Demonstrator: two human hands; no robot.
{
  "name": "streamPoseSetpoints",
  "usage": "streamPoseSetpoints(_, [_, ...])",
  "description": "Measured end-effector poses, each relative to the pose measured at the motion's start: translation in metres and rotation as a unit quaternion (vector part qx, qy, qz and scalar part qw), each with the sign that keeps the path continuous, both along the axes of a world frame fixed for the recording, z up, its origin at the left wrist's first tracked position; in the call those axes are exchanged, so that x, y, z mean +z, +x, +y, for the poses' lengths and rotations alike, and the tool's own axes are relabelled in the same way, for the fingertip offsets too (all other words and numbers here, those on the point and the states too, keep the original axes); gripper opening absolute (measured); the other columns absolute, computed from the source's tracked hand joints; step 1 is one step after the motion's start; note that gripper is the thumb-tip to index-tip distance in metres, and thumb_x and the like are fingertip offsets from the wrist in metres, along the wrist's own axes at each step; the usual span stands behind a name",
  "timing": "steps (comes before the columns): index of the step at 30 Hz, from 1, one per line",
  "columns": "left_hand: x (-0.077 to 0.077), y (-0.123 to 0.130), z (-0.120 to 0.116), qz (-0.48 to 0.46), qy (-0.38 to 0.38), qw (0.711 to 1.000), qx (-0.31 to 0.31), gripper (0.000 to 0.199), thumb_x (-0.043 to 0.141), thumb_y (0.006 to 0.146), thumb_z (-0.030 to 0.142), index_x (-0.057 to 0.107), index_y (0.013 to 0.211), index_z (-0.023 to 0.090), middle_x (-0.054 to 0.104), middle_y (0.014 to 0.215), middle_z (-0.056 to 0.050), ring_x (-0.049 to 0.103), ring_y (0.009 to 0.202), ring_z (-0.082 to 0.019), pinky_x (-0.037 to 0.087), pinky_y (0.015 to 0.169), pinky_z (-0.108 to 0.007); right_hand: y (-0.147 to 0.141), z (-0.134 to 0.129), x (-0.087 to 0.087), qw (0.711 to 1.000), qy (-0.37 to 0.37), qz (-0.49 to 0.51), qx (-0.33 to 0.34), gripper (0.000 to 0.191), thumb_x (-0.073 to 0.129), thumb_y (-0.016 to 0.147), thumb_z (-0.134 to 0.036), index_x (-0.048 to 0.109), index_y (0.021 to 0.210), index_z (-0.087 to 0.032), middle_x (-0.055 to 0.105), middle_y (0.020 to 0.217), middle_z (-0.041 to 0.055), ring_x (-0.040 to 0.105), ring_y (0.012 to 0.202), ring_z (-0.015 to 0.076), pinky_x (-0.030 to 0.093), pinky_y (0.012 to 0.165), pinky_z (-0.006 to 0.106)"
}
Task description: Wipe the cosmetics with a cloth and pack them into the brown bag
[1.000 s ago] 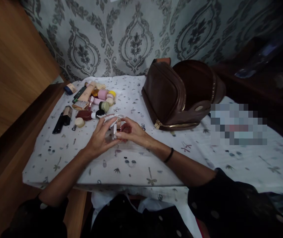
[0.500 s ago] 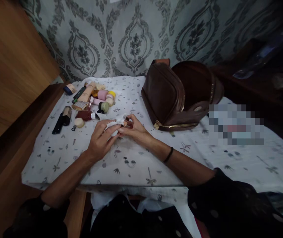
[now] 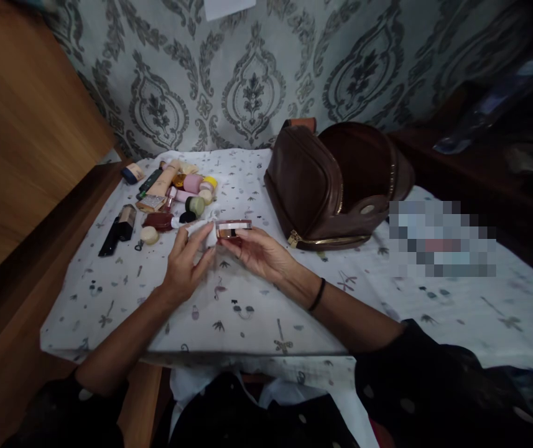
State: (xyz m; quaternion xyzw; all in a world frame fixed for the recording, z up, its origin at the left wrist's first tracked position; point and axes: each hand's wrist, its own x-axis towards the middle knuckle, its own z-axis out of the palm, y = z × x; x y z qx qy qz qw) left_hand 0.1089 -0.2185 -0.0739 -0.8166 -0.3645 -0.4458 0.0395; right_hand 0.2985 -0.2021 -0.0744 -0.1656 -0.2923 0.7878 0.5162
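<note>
A round compact with a shiny copper rim (image 3: 234,229) is gripped by my right hand (image 3: 262,254), over the middle of the table. My left hand (image 3: 186,262) is closed on a white wipe (image 3: 209,235), which touches the compact's left end. Just beyond my left hand lie a dark red bottle (image 3: 158,221) with a white cap and a small cream-coloured round jar (image 3: 149,235). A brown leather bag (image 3: 306,180) stands open to the right of the compact.
Several cosmetics, among them a peach tube (image 3: 164,178), a pink jar (image 3: 193,182) and a black bottle (image 3: 109,238), lie at the back left of the patterned tablecloth (image 3: 257,311). A blurred-out item rests at the right. Patterned fabric hangs behind.
The compact has been turned and now shows its rim clearly, lying level between my hands. My left hand and the wipe have shifted slightly left; my right hand has opened out around the compact.
</note>
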Motion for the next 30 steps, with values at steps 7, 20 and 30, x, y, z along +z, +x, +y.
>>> streamPoseSetpoints(7, [-0.01, -0.004, 0.004, -0.035, -0.101, 0.992, 0.072, 0.062, 0.064, 0.087, 0.059, 0.058, 0.137, 0.023, 0.062, 0.126, -0.012, 0.056, 0.118, -0.03, 0.044, 0.106, -0.05, -0.001, -0.004, -0.002, 0.997, -0.038, -0.04, 0.047, 0.054, 0.087, 0.065, -0.02, 0.064, 0.113, -0.025, 0.075, 0.11, 0.0023, 0.07, 0.102, 0.0188, 0.058, 0.088, 0.033])
streamPoseSetpoints(20, [-0.003, -0.006, -0.001, -0.008, -0.068, 0.995, 0.066, 0.071, 0.062, 0.084, 0.067, 0.058, 0.137, 0.02, 0.067, 0.127, -0.011, 0.056, 0.121, -0.03, 0.04, 0.111, -0.046, -0.002, -0.003, -0.006, 0.985, 0.068, -0.135, 0.087, 0.049, 0.083, 0.072, -0.052, 0.073, 0.109, -0.021, 0.075, 0.107, 0.0048, 0.068, 0.099, 0.0181, 0.052, 0.094, 0.032])
streamPoseSetpoints(30, [-0.001, -0.004, -0.007, -0.004, -0.052, 0.997, 0.061, 0.066, 0.064, 0.086, 0.062, 0.055, 0.14, 0.025, 0.065, 0.128, -0.01, 0.056, 0.114, -0.028, 0.04, 0.11, -0.049, 0.004, 0.002, -0.007, 0.976, 0.087, -0.196, 0.027, 0.057, 0.089, 0.063, -0.048, 0.074, 0.111, -0.022, 0.076, 0.111, 0.0048, 0.069, 0.104, 0.0208, 0.051, 0.1, 0.037])
